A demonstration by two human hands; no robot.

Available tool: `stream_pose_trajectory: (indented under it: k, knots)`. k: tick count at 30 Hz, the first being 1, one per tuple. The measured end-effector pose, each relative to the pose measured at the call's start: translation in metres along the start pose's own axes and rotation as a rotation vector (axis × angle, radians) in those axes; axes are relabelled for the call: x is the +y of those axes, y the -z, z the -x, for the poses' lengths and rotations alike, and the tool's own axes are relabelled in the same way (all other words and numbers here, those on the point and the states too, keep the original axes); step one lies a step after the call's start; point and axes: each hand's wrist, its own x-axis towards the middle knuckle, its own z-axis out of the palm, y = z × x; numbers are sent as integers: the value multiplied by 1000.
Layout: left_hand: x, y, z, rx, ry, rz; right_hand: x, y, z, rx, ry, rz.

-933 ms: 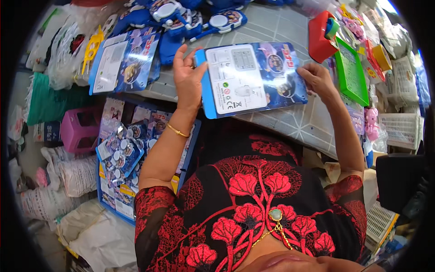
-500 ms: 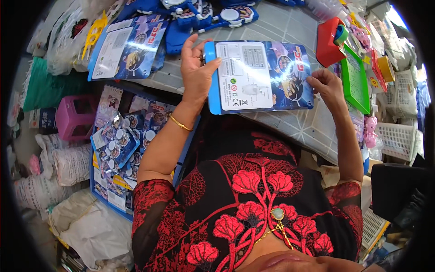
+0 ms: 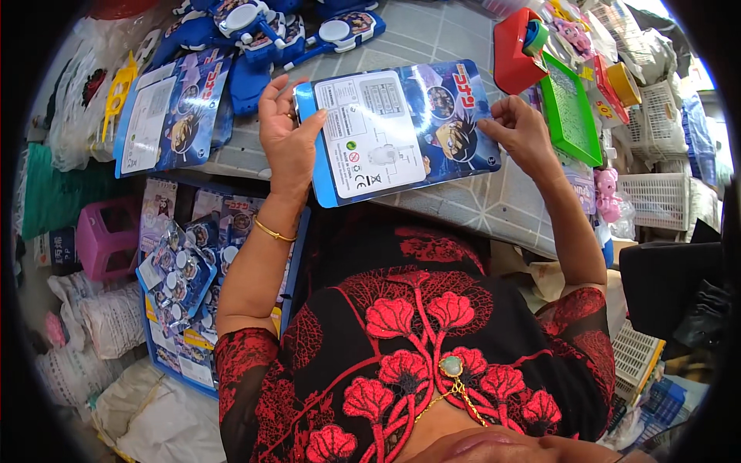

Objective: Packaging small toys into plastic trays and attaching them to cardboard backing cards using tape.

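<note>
Glare veils part of the glossy blue rectangular card (image 3: pixel 417 147), long axis left-right, picture end rightward. The partly hidden left grip (image 3: pixel 291 148) clamps one end; the right grip (image 3: pixel 526 139) pinches the other.

Bright, fairly even light fills the frame, strongest at the upper right, where the margin washes out to white. White glare streaks the glossy packaged card (image 3: pixel 421 154) at upper centre, and paler sheen crosses the similar cards (image 3: pixel 185 127) at upper left. Shadow darkens the space under the grey table (image 3: pixel 432 35), around the middle of the frame. The fisheye lens bends straight edges and leaves black corners. The centre is reasonably crisp; detail softens toward the rim, and fine print is indistinct.
</note>
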Motion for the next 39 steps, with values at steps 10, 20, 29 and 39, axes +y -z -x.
stream_pose_trajectory:
  k: [10,20,29,39]
  knots:
    - [1,-1,-1,-21,-1,28,4,13,-8,-232,-218,-303]
    - [-1,5,-3,-58,21,65,23,6,-18,-315,-386,-548]
    - [8,4,-2,-72,102,135,22,-4,-29,-404,-310,-477]
    - [0,-2,3,-4,-2,50,9,-5,-41,-162,-126,-163]
